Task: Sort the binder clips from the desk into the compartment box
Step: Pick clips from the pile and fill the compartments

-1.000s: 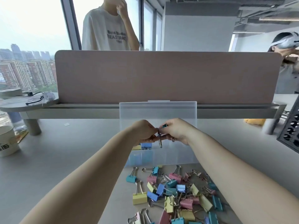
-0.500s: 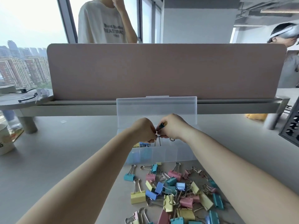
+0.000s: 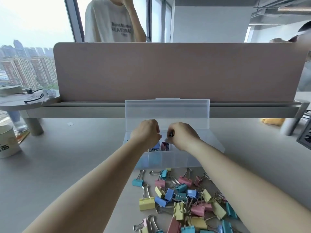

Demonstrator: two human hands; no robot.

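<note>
Grey desk [image 3: 67,157]: over the compartment box [image 3: 176,160], 12 o'clock from the clip pile [image 3: 191,194], your right hand [image 3: 182,137] pinches a binder clip [image 3: 170,140], left hand [image 3: 145,133] curled, grip unclear.

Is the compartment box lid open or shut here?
Open. The lid stands upright behind the compartment box, whose compartments show binder clips inside.

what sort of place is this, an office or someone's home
Most likely an open-plan office high in a city building: a pink divider screen stands along the back of the grey desk, the windows look out on high-rise blocks, and bare pipework runs under the ceiling.
</note>
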